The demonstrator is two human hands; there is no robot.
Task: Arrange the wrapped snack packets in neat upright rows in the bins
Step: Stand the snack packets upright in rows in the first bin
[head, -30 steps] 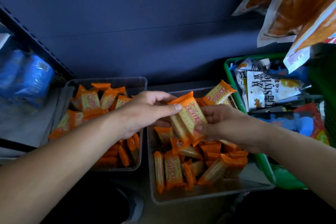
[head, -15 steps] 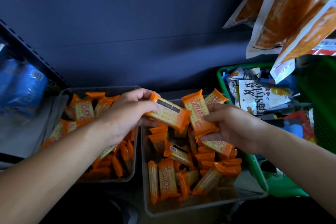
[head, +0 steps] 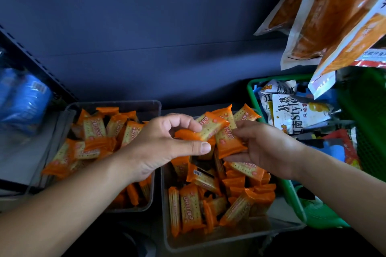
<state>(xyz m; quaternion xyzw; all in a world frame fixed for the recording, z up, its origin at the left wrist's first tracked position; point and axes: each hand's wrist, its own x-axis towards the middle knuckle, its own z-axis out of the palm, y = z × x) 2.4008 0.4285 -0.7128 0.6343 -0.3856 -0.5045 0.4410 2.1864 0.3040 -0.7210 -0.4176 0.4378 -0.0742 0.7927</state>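
Observation:
Two clear plastic bins stand side by side: the left bin (head: pixel 117 104) and the right bin (head: pixel 208 243), both holding several orange-and-yellow cracker packets. My left hand (head: pixel 158 148) pinches one packet (head: pixel 208 129) between thumb and fingers above the right bin's back half. My right hand (head: pixel 265 152) holds another packet (head: pixel 228 142) upright just beside it, the two packets overlapping. Loose packets (head: pixel 192 210) lie jumbled at the right bin's front. Packets in the left bin (head: pixel 94 127) stand partly upright at the back.
A green basket (head: pixel 292 198) of mixed snack bags stands to the right of the bins. Large orange snack bags (head: pixel 338 16) hang at the upper right. Blue packages (head: pixel 23 100) lie on the shelf at the left. A dark panel closes the back.
My left hand has turned its packet and brought it rightward against the packet in my right hand. The camera has tilted slightly, shifting the bins down in view.

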